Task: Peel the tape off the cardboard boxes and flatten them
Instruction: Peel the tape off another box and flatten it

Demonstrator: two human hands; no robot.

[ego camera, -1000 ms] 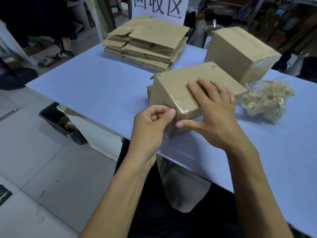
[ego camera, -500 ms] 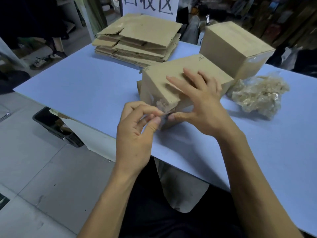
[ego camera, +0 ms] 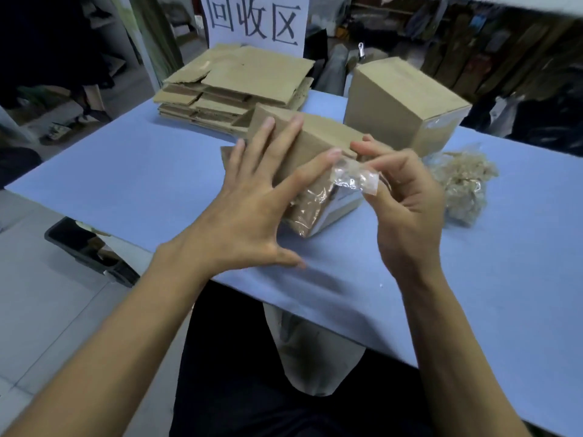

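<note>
Box (ego camera: 318, 143) tilted, long axis running away rightward; left hand (ego camera: 252, 197) fingers spread flat on it; right hand (ego camera: 407, 197) fingers pinching peeled tape (ego camera: 353, 178).

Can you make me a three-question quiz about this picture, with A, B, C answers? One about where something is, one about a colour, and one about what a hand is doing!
1. Where is the stack of flattened brown cardboard?
A. At the far side of the table, below the white sign
B. On the floor
C. On the person's lap

2. What colour is the table top?
A. Red
B. Light blue
C. Green

3. What is the right hand doing?
A. Lying flat on the table
B. Holding scissors
C. Pinching a strip of clear tape

Answers: 1 A, the stack lies right below the white sign with black characters. 2 B, the whole surface is light blue. 3 C, its fingers pinch the tape, while the left hand presses spread on the small brown cardboard box.
</note>
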